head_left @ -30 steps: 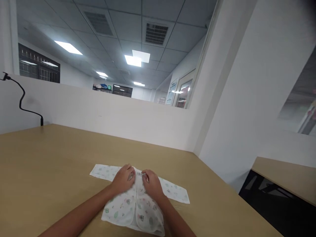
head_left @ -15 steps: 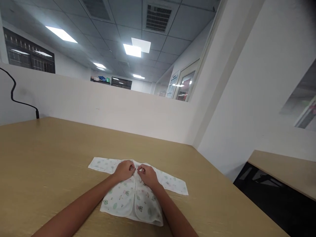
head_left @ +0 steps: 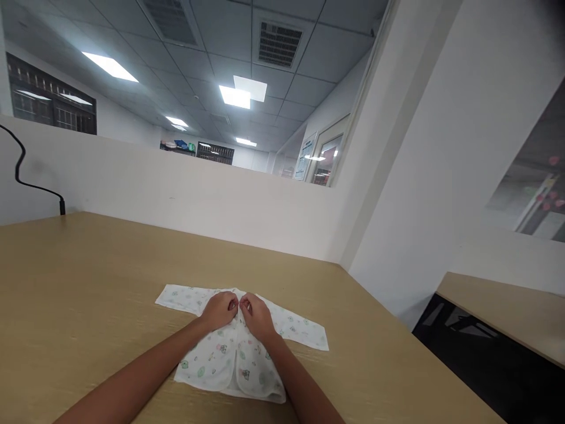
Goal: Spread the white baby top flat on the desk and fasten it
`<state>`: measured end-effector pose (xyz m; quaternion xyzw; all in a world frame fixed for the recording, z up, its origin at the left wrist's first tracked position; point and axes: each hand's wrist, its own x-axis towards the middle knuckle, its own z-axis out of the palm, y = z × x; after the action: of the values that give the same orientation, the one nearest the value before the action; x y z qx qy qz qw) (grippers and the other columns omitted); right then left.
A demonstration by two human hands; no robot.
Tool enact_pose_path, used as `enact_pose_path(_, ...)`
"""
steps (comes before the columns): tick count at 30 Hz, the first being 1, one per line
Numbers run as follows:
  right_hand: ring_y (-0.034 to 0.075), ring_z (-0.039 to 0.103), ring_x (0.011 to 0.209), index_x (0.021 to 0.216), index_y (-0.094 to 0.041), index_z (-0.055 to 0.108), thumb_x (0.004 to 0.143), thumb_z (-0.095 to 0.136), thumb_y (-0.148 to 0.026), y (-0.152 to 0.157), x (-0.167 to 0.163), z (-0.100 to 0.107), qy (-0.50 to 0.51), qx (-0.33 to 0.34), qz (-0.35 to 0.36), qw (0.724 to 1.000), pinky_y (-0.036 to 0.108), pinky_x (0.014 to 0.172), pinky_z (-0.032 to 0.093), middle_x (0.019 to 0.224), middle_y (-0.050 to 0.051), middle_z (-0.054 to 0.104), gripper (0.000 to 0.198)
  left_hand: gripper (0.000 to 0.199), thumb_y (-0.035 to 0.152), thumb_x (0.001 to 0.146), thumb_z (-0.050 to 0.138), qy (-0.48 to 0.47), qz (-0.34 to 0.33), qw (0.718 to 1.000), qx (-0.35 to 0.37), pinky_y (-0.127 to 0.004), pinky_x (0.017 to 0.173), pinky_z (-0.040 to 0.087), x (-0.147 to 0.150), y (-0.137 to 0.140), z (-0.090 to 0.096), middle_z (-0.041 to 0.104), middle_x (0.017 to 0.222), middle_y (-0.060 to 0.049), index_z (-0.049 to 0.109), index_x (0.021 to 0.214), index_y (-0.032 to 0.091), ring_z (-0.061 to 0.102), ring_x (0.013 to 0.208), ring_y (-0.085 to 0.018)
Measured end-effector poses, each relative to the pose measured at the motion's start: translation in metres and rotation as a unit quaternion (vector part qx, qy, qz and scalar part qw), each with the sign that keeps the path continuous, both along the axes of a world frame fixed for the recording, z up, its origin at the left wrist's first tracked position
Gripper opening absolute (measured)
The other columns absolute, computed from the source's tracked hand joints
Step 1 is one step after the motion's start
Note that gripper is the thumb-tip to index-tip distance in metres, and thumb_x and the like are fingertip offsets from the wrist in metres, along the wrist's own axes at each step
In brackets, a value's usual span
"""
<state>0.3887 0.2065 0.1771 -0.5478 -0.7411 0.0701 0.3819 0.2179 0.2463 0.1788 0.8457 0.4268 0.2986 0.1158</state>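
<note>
A small white baby shirt (head_left: 220, 353) with green and pink animal prints lies front side up on the table, its sleeves spread to both sides. Its front opening runs down the middle, and the lower edges part slightly. At the top of that opening, near the collar, my left hand (head_left: 220, 309) pinches the left front edge. Close beside it, my right hand (head_left: 256, 315) pinches the right front edge. The fingertips of both hands almost meet. Whatever fastener lies between them is too small and covered to make out.
The wooden table (head_left: 110, 265) ends at a low white partition (head_left: 198, 200). A black cable (head_left: 39, 187) hangs down at the far left. To the right stand a white wall (head_left: 424, 194) and another table (head_left: 503, 306) with a dark underside.
My right hand has moved slightly left, bringing its fingertips nearer to my left hand at the collar. The view has shifted a little.
</note>
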Motion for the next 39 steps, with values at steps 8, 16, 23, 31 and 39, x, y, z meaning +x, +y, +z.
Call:
enact_pose_path(8, 0.015, 0.053, 0.065, 0.089, -0.022, 0.063, 0.083, 0.055, -0.019, -0.0065, 0.0052, -0.0033, 0.02, 0.007, 0.001, 1.0, 0.025, 0.066, 0.038, 0.076, -0.001, 0.064, 0.011, 0.013, 0.024, 0.084, 0.056, 0.018, -0.016, 1.0, 0.0, -0.027, 0.072, 0.039, -0.003, -0.0076, 0.0058, 0.068, 0.08, -0.002, 0.068, 0.085, 0.02, 0.061, 0.079, -0.018)
enact_pose_path(16, 0.015, 0.054, 0.063, 0.084, -0.021, 0.055, 0.083, 0.053, -0.021, -0.0054, 0.0079, -0.0052, 0.053, -0.004, 0.025, 0.998, 0.023, 0.062, 0.037, 0.07, -0.002, 0.061, 0.002, 0.015, 0.023, 0.084, 0.058, 0.001, -0.041, 0.999, -0.002, -0.026, 0.071, 0.039, -0.0052, -0.0025, 0.0017, 0.068, 0.077, -0.002, 0.072, 0.083, 0.02, 0.059, 0.075, -0.017)
enact_pose_path(23, 0.015, 0.055, 0.067, 0.084, -0.021, 0.055, 0.081, 0.051, -0.018, -0.0048, 0.0095, -0.0063, 0.053, 0.005, 0.048, 0.997, 0.024, 0.066, 0.04, 0.074, -0.001, 0.061, 0.006, 0.017, 0.018, 0.078, 0.057, -0.03, -0.063, 0.997, -0.02, -0.025, 0.064, 0.036, -0.0055, 0.0003, -0.0009, 0.066, 0.073, 0.0, 0.073, 0.08, 0.019, 0.056, 0.068, -0.014)
enact_pose_path(31, 0.014, 0.052, 0.066, 0.082, -0.021, 0.054, 0.078, 0.05, -0.017, -0.0061, 0.0084, -0.0031, 0.061, 0.007, 0.063, 0.996, 0.024, 0.064, 0.038, 0.072, -0.002, 0.057, 0.007, 0.015, 0.018, 0.077, 0.056, -0.033, -0.075, 0.997, -0.01, -0.025, 0.063, 0.036, -0.0052, -0.004, 0.0027, 0.064, 0.071, 0.0, 0.071, 0.079, 0.02, 0.055, 0.067, -0.014)
enact_pose_path(39, 0.014, 0.05, 0.066, 0.08, -0.021, 0.053, 0.079, 0.05, -0.016, -0.0078, 0.0085, -0.0033, 0.04, 0.016, 0.062, 0.997, 0.024, 0.065, 0.037, 0.073, -0.002, 0.057, 0.007, 0.015, 0.021, 0.08, 0.056, -0.026, -0.068, 0.997, -0.016, -0.025, 0.063, 0.036, -0.0045, -0.006, 0.0042, 0.065, 0.071, 0.0, 0.071, 0.078, 0.02, 0.055, 0.067, -0.015)
